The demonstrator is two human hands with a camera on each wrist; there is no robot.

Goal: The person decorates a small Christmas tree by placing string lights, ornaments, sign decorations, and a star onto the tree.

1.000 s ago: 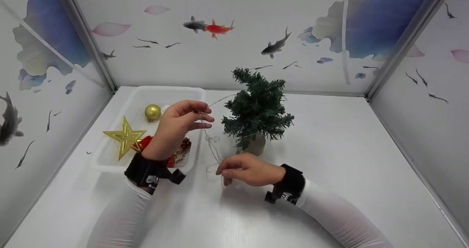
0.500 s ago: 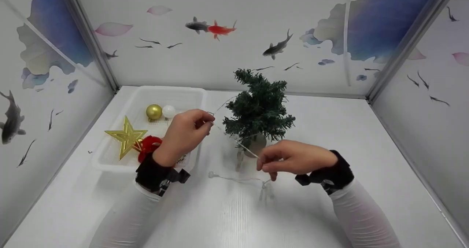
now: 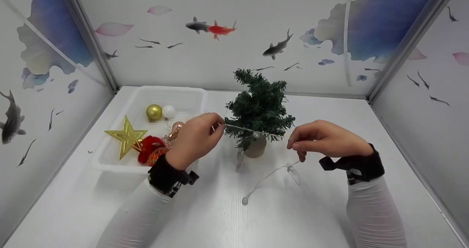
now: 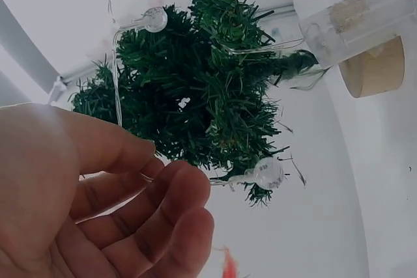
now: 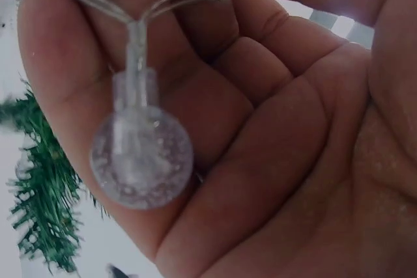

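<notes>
A clear string of lights [image 3: 240, 127] is stretched across the front of a small green Christmas tree [image 3: 260, 105] with a wooden base [image 3: 255, 147]. My left hand [image 3: 199, 138] pinches the string at the tree's left side. To the tree's right, my right hand [image 3: 328, 140] pinches another stretch of it between thumb and fingers. From there a loose end with clear bulbs hangs down toward the table. Close up in the right wrist view, a round clear bulb [image 5: 142, 157] hangs before the fingers. Another bulb [image 4: 268, 174] shows beyond the left fingertips.
A white plastic basket [image 3: 172, 88] stands at the left, behind my left hand. In it lie a gold star [image 3: 126, 137], a gold ball [image 3: 154, 112], a white ball [image 3: 169, 111] and red ornaments [image 3: 150, 149]. Printed panels enclose the table on three sides.
My right hand has moved right and up, drawing the string out straight in front of the tree. My left hand has shifted slightly right and down. The string's loose end has swung right.
</notes>
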